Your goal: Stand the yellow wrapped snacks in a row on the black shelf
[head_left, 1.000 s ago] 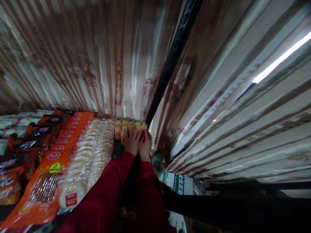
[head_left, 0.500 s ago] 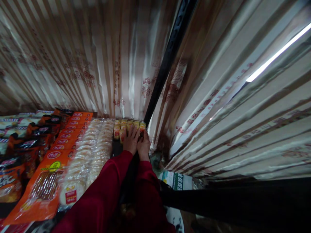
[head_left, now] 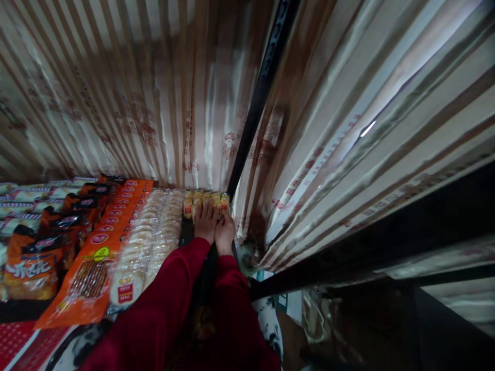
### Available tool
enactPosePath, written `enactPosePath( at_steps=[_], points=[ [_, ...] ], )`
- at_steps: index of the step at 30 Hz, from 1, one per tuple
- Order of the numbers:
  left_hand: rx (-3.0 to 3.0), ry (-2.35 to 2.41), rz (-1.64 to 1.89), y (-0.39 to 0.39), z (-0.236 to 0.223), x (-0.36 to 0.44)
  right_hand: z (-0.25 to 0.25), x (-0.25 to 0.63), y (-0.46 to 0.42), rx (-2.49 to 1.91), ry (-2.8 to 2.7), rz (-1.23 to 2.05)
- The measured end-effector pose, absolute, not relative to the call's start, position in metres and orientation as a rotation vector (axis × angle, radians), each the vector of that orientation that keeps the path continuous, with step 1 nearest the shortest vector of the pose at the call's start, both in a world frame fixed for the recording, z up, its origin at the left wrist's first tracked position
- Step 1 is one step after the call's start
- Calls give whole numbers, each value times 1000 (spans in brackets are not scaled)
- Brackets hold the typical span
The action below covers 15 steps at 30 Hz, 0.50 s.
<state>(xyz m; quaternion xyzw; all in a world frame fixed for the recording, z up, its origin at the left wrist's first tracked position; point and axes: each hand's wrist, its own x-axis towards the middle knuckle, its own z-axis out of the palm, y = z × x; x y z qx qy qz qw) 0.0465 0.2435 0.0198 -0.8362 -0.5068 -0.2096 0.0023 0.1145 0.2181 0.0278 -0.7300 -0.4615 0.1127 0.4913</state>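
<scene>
Both my arms in red sleeves reach to the back of a shelf. My left hand (head_left: 205,222) lies on a row of small yellow snack packs (head_left: 201,198), fingers stretched flat over them. My right hand (head_left: 225,232) rests beside it at the row's right end, fingers curled down on the packs near the black upright post (head_left: 255,113). Whether either hand grips a pack is hidden.
Left of the yellow packs lie rows of clear rice-cracker bags (head_left: 149,234), orange snack bags (head_left: 104,242) and dark orange-black bags (head_left: 36,257). Taped cardboard boxes (head_left: 348,118) are stacked behind and to the right. A black shelf rail (head_left: 348,252) crosses the lower right.
The view has tilted down and shifted slightly; both hands stay pressed on the yellow packs at the shelf's back, nudged slightly further in.
</scene>
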Motion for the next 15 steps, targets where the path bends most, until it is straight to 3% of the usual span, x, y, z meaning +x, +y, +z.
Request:
enactPosePath(
  at_steps=[15],
  points=[
    [-2616, -1879, -604, 162, 48, 33, 40, 99, 151, -1838, -1099, 528]
  ],
)
